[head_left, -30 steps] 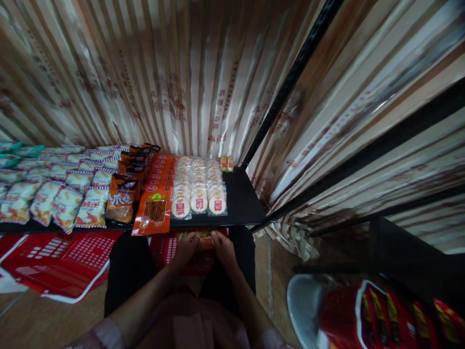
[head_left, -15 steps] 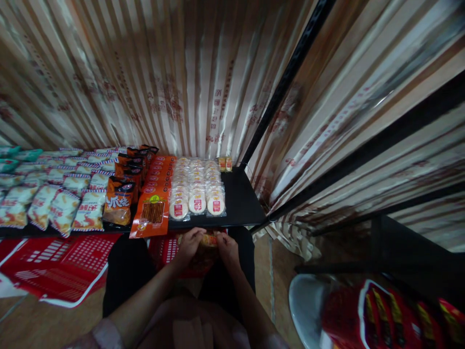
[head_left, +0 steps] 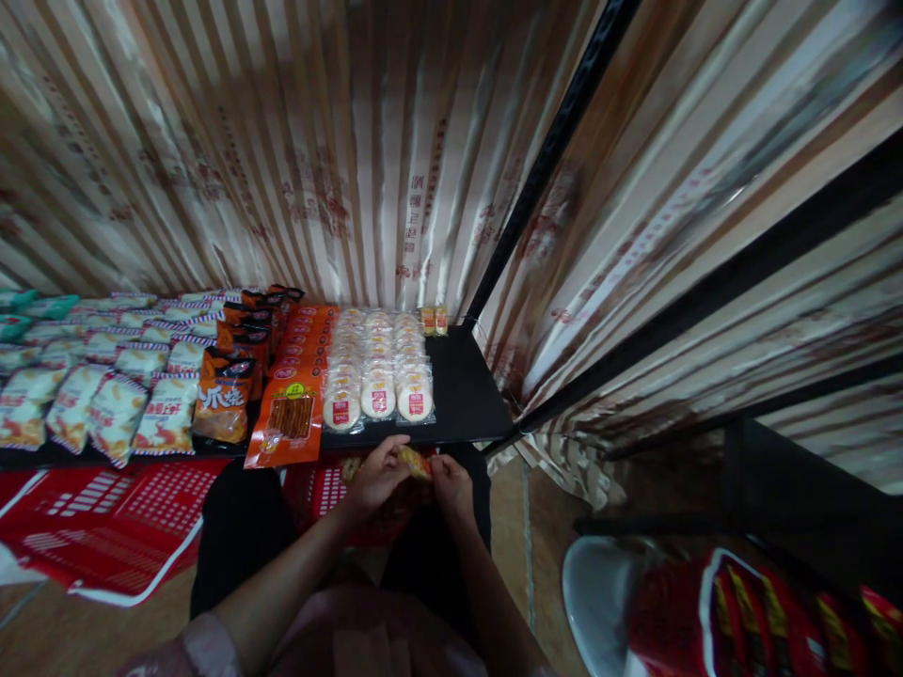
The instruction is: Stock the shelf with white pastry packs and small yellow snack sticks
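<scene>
Low over my lap, at the shelf's front edge, my left hand (head_left: 377, 481) is closed on a small yellow and red snack packet (head_left: 415, 462). My right hand (head_left: 452, 484) pinches the packet's right end. Below them a red basket (head_left: 330, 491) stands between my legs, and what lies in it is dark and mostly hidden by my hands. On the black shelf (head_left: 469, 390) ahead are rows of round white crackers in clear wrappers (head_left: 378, 400). Behind them, at the back right, sit two small yellow packets (head_left: 434, 321).
Left of the crackers lie orange snack packs (head_left: 291, 414), black and orange bags (head_left: 220, 400) and many white snack bags (head_left: 166, 409). Another red basket (head_left: 134, 527) is at lower left. Striped curtains and a black post (head_left: 536, 179) rise behind. Red packages (head_left: 677, 611) are at lower right.
The packet has come up a little and turned between my hands, with more of its yellow side showing. The view has shifted slightly, moving the shelf goods left.
</scene>
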{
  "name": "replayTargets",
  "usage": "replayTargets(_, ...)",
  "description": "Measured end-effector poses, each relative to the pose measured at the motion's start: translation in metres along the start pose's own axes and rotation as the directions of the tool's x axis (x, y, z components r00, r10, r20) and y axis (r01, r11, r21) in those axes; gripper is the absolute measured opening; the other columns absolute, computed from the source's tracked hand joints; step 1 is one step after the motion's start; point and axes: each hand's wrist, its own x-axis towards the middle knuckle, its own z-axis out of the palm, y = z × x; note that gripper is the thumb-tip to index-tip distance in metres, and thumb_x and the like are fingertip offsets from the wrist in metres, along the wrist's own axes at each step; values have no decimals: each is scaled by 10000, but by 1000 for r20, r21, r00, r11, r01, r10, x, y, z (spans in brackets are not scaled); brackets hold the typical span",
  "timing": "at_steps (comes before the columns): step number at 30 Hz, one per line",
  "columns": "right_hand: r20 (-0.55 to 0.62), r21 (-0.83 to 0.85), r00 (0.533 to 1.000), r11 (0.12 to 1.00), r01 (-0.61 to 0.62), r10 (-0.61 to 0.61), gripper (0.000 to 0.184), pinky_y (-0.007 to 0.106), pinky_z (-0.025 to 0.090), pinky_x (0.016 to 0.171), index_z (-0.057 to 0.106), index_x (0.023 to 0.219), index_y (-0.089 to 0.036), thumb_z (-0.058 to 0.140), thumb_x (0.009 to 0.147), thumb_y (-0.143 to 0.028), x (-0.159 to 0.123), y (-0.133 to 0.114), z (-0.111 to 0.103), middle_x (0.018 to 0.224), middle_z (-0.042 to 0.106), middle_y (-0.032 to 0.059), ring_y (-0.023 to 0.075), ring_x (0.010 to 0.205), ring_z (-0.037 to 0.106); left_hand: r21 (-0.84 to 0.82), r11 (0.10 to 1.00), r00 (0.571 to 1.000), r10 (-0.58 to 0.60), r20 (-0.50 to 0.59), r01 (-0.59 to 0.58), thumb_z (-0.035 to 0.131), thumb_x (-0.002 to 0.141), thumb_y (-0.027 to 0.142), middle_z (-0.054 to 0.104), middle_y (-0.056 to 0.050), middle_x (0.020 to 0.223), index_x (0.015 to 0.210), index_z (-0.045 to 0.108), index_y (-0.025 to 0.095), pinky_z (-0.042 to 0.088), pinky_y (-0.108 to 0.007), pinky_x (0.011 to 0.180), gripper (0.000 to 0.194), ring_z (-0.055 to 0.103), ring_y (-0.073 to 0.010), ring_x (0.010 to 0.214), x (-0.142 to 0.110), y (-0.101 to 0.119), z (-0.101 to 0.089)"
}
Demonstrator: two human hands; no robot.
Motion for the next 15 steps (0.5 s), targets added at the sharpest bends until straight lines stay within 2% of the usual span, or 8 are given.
replayTargets(8,-40,-26,990,991,132,-133,437,232,456,514,698,822,-199,364,829,-482,2,-2,-14,657,678,22,165,593,612,151,984,996,94,-4,-92,557,787,255,608,-51,946,1196,521,147,450,-231,694,424,566,-117,750,14,8,17)
replayTargets(12,-71,-69,973,974,216,-220,393,244,489,614,685,867,-218,369,859,-452,5,1,-22,783,715,26,171,692,650,282,951,991,136,-6,-129,515,791,209,610,-41,980,1229,507,180,460,-226,730,440,571,-117,786,21,18,25)
replayTargets(15,-125,-134,935,940,315,-331,375,268,498,711,683,878,-209,374,881,-422,8,4,-28,858,718,55,178,772,654,410,901,988,155,6,-144,468,787,160,616,-41,1048,1248,502,202,465,-257,816,464,580,-132,853,24,28,30)
